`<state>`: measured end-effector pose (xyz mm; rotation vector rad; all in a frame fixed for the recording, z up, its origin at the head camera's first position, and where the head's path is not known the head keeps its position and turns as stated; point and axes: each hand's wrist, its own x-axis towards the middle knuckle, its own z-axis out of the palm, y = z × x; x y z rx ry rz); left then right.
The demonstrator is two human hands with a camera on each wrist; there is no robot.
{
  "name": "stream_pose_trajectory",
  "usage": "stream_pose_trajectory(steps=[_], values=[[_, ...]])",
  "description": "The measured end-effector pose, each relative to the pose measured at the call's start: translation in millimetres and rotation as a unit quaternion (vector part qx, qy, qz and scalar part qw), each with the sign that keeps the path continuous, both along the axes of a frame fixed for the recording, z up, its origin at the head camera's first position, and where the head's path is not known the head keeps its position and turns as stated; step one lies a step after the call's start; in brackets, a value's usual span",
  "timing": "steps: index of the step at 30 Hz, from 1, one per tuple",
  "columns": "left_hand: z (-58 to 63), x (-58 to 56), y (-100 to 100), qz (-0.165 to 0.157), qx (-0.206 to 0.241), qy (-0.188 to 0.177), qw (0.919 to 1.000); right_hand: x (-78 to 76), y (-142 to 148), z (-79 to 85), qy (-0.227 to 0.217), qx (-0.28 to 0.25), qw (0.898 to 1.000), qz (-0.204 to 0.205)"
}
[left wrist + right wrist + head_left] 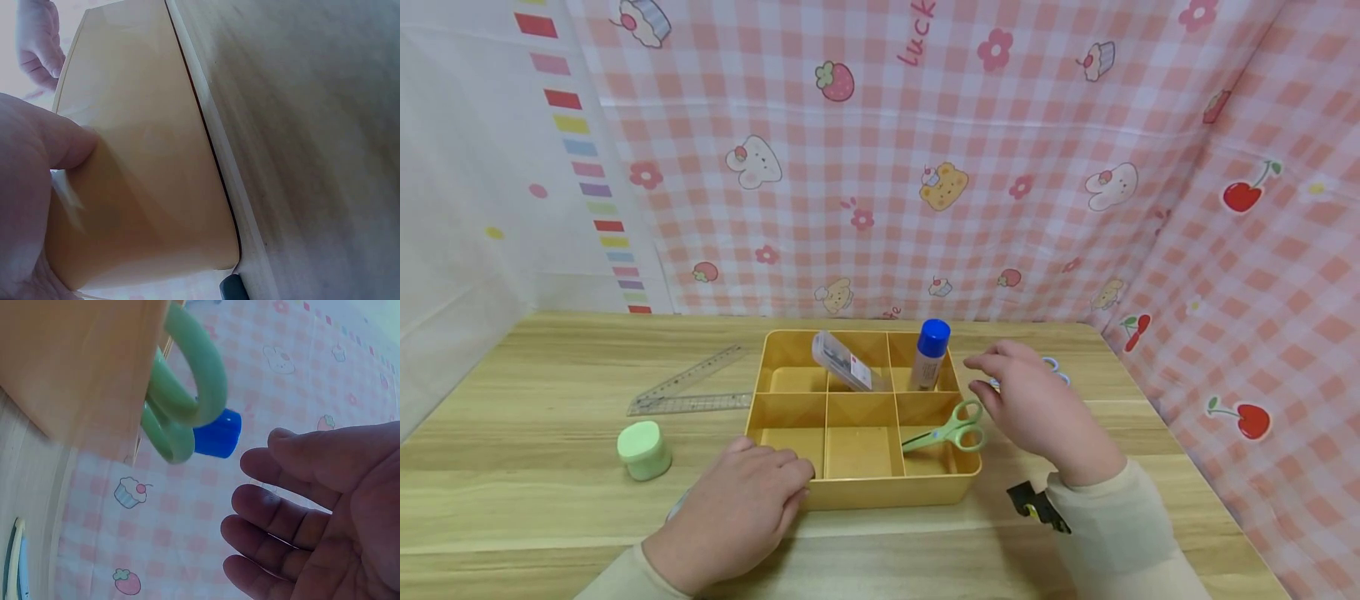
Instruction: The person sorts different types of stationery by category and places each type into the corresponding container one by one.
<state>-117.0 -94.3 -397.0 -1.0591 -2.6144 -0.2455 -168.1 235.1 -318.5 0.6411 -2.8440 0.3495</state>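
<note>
A yellow compartment box (887,492) stands on the table. My left hand (737,508) grips its front left corner, fingers over the rim; in the left wrist view the thumb (72,147) lies against the outer wall. Green-handled scissors (955,433) lean in the front right compartment, handles over the rim. A glue stick with a blue cap (934,337) stands in the back right compartment. A clear plastic case (846,362) tilts across a back divider. Right of the box, my right hand (1026,408) holds nothing, its fingers spread and slightly bent in the right wrist view.
Behind the right hand, blue scissor-like handles (1056,367) show, partly hidden. A clear hinged ruler (688,400) lies left of the box, with a light green lidded tub (643,450) nearer the front. A patterned cloth (880,167) hangs behind the table.
</note>
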Motion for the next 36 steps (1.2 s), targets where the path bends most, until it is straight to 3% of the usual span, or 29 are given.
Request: stream_pose_trajectory(steps=[10, 17, 26, 36], values=[[0.0, -0.2, 0, -0.003, 0.005, 0.008, 1.0, -6.4, 14, 3.0, -0.005, -0.012, 1.0, -0.017], [-0.6, -0.4, 0, -0.004, 0.007, 0.004, 1.0, -14.5, 29, 0.5, -0.049, -0.02, 0.997, -0.056], [0.4, -0.6, 0, -0.003, 0.003, 0.002, 1.0, -29.2, 58, -15.0, -0.097, -0.022, 0.99, -0.098], [1.2, -0.1, 0, -0.002, 0.0, -0.002, 1.0, -42.6, 85, -38.5, -0.122, 0.011, 0.985, -0.121]])
